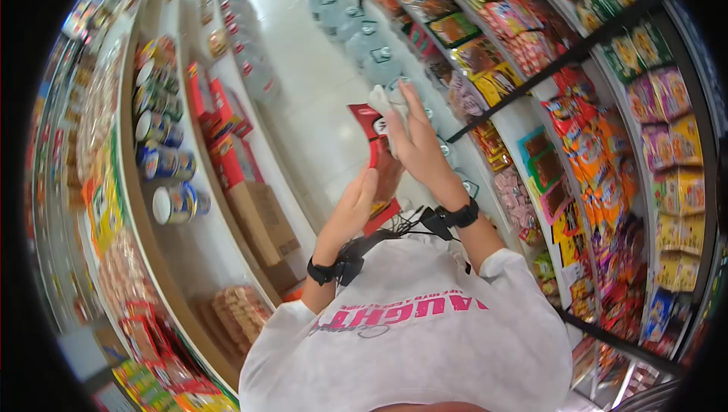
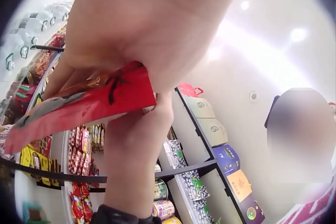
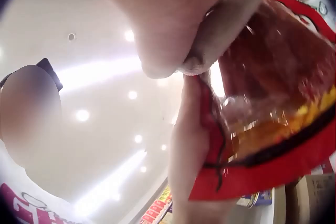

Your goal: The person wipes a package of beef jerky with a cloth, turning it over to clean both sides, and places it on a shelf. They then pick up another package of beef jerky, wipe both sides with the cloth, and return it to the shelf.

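A red snack packet (image 1: 371, 127) with a clear window is held up before the chest, brown contents visible through it in the right wrist view. My left hand (image 1: 353, 201) grips the packet by its near edge, thumb along its side. A bunched white cloth (image 3: 224, 30) sits in my right hand (image 1: 422, 152), pressed against the face of the packet. In the left wrist view the red end of the packet (image 2: 134, 88) pokes out below my left hand (image 2: 142, 19); its fingers are mostly hidden. A black band (image 1: 459, 215) circles the right wrist.
On the right, shelves hold many bagged snacks (image 1: 588, 146). Shelving on the left carries tins (image 1: 171, 203), red boxes (image 1: 227, 150) and a cardboard carton (image 1: 263, 222). Large water bottles (image 1: 379, 63) line the aisle floor (image 1: 292, 40). Dark cables (image 1: 387, 231) hang between the wrists.
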A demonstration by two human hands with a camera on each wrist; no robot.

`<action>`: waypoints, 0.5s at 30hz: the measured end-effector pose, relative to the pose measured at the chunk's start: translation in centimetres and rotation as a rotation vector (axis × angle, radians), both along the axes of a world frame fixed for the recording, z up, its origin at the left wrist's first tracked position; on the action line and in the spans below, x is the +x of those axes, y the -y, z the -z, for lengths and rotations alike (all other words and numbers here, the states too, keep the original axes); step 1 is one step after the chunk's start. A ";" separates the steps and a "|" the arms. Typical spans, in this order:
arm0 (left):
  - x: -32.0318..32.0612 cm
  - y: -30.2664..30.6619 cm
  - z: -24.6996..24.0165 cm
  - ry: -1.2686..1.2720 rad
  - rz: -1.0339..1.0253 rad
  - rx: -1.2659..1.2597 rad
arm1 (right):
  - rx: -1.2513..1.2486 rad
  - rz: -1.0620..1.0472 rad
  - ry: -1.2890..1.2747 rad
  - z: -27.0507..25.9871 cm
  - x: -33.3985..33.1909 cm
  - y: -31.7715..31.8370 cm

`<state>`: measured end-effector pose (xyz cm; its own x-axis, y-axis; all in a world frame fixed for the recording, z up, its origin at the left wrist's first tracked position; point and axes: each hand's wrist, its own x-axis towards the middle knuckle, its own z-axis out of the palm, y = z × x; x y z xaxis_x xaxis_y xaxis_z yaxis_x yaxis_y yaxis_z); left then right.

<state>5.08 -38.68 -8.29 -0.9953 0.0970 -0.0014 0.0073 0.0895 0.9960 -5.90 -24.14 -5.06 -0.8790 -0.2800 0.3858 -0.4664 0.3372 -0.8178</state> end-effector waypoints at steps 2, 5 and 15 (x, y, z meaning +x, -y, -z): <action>-1.0 0.0 -1.2 0.091 0.065 0.062 | -0.037 0.042 -0.064 -0.2 -1.3 -0.1; -3.1 1.0 -1.9 0.122 0.160 0.029 | 0.118 -0.235 -0.202 -1.8 -1.7 0.2; -12.5 0.7 -4.1 0.269 0.099 -0.136 | -0.114 0.322 0.040 3.3 -12.9 -4.8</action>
<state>-7.38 -39.36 -4.24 -0.9431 0.1740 -0.2832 -0.2399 0.2336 0.9423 -18.84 -19.34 -8.33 -0.9305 0.0569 0.3619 -0.3175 0.3673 -0.8742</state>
